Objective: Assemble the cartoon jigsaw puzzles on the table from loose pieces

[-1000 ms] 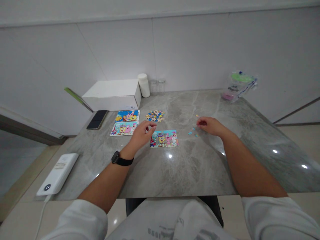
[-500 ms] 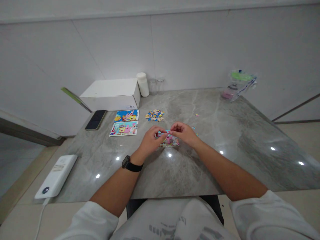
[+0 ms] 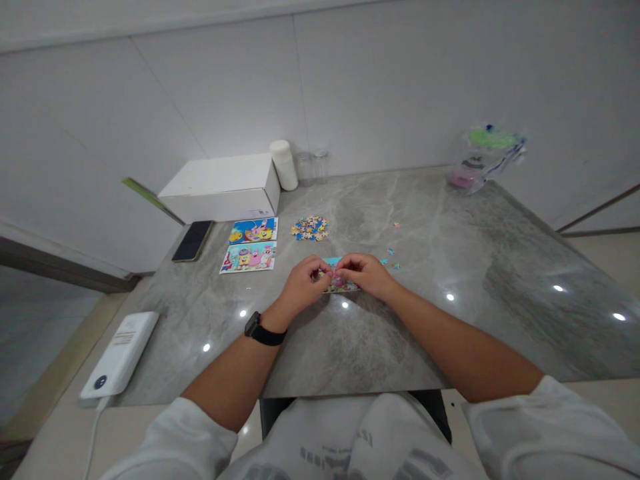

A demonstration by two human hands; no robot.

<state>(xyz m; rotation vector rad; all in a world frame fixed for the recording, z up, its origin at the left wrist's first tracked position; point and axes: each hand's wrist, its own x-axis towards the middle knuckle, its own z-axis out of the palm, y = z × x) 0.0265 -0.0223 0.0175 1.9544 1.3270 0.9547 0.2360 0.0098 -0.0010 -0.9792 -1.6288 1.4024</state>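
My left hand (image 3: 306,283), with a black watch (image 3: 253,325) on its wrist, rests at the left side of a small colourful jigsaw puzzle (image 3: 345,287) on the table. Its thumb and fingers are curled closed at the picture. From the other side my right hand (image 3: 369,273) reaches over the puzzle, thumb and forefinger pinched. The fingertips of both hands nearly meet above its middle. Whatever they pinch is too small to make out, and the hands cover much of the picture.
Loose puzzle pieces (image 3: 310,228) lie heaped beyond the hands, with several strays (image 3: 391,252) to the right. Two cartoon cards (image 3: 249,257), a phone (image 3: 193,241), a white box (image 3: 220,187), a white bottle (image 3: 284,165), clear glasses (image 3: 320,167), a plastic bag (image 3: 487,160) and a white power bank (image 3: 120,353) surround them.
My right hand has come down slightly and closer to my left hand over the puzzle. More stray pieces show beyond the right hand. The view has shifted a little.
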